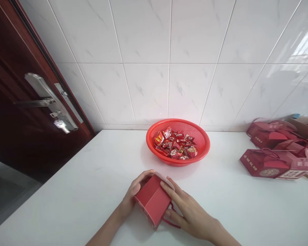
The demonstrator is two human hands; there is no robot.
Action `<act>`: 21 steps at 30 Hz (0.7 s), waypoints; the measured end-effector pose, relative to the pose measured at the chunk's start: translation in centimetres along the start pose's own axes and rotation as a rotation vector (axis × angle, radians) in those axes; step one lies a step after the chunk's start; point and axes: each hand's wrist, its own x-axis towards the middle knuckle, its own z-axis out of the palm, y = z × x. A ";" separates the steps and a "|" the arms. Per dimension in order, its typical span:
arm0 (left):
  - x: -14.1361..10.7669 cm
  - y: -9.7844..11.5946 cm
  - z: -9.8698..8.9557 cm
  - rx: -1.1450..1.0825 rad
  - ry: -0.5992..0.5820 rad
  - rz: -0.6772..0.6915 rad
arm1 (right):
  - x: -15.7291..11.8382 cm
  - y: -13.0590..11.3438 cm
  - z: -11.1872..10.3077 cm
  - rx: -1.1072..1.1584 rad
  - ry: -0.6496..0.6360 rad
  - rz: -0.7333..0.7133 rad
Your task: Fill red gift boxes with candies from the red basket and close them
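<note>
A small red cardboard gift box (pixel 155 201) is held between both hands near the front of the white table, tilted, with a pale-backed flap (pixel 166 181) at its far end. My left hand (pixel 135 191) wraps round the box's left side. My right hand (pixel 183 208) grips the right side, its fingers against the flap and its thumb lower down. A dark red cord handle (pixel 172 223) loops out beneath the right hand. Beyond the hands stands a red plastic basket (pixel 204 143) with several wrapped sweets (pixel 176 145) in it.
Several red gift boxes (pixel 265 164) with cord handles lie in a group at the table's right. A tiled wall (pixel 149 92) rises behind the white table (pixel 92 191). A dark red door (pixel 12 85) with a metal handle and keys stands at the left.
</note>
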 end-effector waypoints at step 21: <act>-0.1 -0.3 -0.2 -0.042 0.044 -0.025 | 0.4 0.0 0.0 -0.059 0.002 -0.005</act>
